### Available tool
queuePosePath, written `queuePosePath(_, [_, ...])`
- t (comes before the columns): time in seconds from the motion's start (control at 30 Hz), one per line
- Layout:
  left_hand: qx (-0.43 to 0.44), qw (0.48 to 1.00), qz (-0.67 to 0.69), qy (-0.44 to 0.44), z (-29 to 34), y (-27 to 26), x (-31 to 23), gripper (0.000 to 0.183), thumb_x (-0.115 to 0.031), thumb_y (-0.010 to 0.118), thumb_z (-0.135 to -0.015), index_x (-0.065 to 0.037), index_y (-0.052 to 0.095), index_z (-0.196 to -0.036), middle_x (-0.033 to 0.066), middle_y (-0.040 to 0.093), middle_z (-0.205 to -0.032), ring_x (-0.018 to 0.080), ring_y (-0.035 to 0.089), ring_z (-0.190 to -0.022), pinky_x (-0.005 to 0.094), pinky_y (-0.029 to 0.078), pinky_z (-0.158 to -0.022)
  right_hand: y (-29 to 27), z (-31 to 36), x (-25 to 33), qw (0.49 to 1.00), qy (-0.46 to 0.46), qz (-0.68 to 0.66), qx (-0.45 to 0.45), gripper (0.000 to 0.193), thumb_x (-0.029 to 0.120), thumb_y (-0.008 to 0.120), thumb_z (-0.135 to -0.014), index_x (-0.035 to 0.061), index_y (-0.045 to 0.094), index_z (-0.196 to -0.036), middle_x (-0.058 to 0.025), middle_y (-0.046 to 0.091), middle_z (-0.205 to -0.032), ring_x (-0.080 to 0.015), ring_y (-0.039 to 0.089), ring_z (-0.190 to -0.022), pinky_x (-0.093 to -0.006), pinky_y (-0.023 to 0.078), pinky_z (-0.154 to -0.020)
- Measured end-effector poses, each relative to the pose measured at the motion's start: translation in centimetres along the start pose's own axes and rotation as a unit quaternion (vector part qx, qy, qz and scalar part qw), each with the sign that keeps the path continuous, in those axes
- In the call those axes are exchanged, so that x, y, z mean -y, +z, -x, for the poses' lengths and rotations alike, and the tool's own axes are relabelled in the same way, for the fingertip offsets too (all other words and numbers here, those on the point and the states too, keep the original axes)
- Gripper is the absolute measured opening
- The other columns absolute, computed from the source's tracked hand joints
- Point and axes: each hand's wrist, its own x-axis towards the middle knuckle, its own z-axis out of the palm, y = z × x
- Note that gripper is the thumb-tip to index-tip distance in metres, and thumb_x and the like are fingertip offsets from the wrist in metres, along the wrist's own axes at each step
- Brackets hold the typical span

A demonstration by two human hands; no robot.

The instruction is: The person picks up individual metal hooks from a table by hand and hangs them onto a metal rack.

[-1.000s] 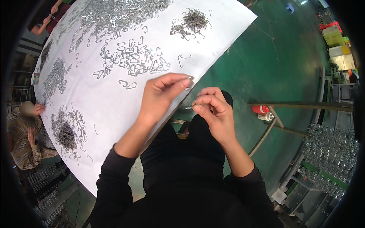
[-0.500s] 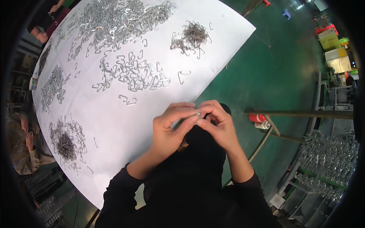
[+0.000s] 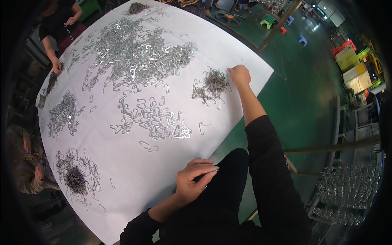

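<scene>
My left hand is near the table's front edge, above my dark-clad leg. Its thumb and fingers pinch a small silver metal piece, mostly hidden, of which only a glint shows at the fingertips. My right arm is stretched out over the table. At its end, my right hand has its fingers closed at the right side of a pile of thin dark wire pieces. What is between those fingertips, if anything, is hidden. Silver metal hooks lie scattered left of that pile.
A large heap of silver hooks covers the far part of the white table. More wire pieces lie at the left. Another person works at the far left corner. Hooks hang on a rack at the right.
My hands were together over the table's edge and are now apart. The right has moved far forward to the wire pile; the left stays near me, pinching. The whole view has shifted.
</scene>
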Motion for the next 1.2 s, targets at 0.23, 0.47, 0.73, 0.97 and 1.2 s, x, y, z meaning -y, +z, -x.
queuePosePath(0.23, [-0.005, 1.000, -0.005, 0.024, 0.2, -0.2, 0.4, 0.014, -0.001, 0.069, -0.078, -0.005, 0.070, -0.091, 0.0064, 0.069, -0.086, 0.0200, 0.064, -0.092, 0.0372, 0.041, -0.094, 0.9, -3.7, -3.5, 0.995, -0.041, 0.021, 0.083, 0.032, 0.031, 0.067, -0.078, 0.0052, 0.068, -0.097, -0.0196, 0.067, -0.097, -0.0326, 0.065, -0.092, -0.0414, 0.051, -0.078])
queuePosePath(0.47, [-0.011, 1.000, -0.001, 0.030, 0.1, 0.1, 0.5, 0.014, 0.000, 0.068, -0.078, -0.004, 0.070, -0.091, 0.0082, 0.068, -0.087, 0.0208, 0.064, -0.091, 0.0351, 0.043, -0.090, -8.8, 14.1, -5.7, 0.769, 0.007, -0.553, 0.322, 0.015, 0.016, 0.054, -0.093, 0.0015, 0.057, -0.093, -0.0033, 0.060, -0.083, -0.0083, 0.055, -0.063, -0.0213, 0.045, -0.052])
queuePosePath(0.73, [0.011, 1.000, 0.009, -0.012, 0.6, 0.5, 0.3, 0.017, 0.005, 0.063, -0.081, -0.001, 0.068, -0.097, 0.0144, 0.064, -0.102, 0.0195, 0.061, -0.096, 0.0282, 0.049, -0.080, -11.8, 28.9, -5.1, 0.599, 0.028, -0.695, 0.398, 0.018, 0.008, 0.059, -0.089, -0.0025, 0.057, -0.104, -0.0081, 0.060, -0.083, -0.0136, 0.060, -0.071, -0.0237, 0.056, -0.061])
queuePosePath(0.97, [-0.027, 0.999, -0.001, 0.030, 1.0, 1.0, 0.3, 0.016, 0.000, 0.067, -0.079, -0.004, 0.070, -0.094, 0.0084, 0.069, -0.089, 0.0209, 0.064, -0.093, 0.0307, 0.048, -0.083, -12.2, 32.3, -4.4, 0.730, -0.013, -0.608, 0.311, 0.015, 0.009, 0.061, -0.089, -0.0017, 0.063, -0.099, -0.0051, 0.062, -0.086, -0.0091, 0.056, -0.071, -0.0208, 0.043, -0.057])
queuePosePath(1.2, [-0.038, 0.998, -0.021, 0.034, 1.5, 1.1, -0.4, 0.016, -0.002, 0.067, -0.079, -0.006, 0.071, -0.094, 0.0065, 0.069, -0.087, 0.0200, 0.064, -0.093, 0.0301, 0.048, -0.083, -11.6, 34.1, -4.0, 0.768, -0.046, -0.610, 0.190, 0.009, 0.004, 0.062, -0.087, -0.0007, 0.062, -0.095, -0.0059, 0.054, -0.104, -0.0087, 0.050, -0.088, -0.0214, 0.042, -0.075])
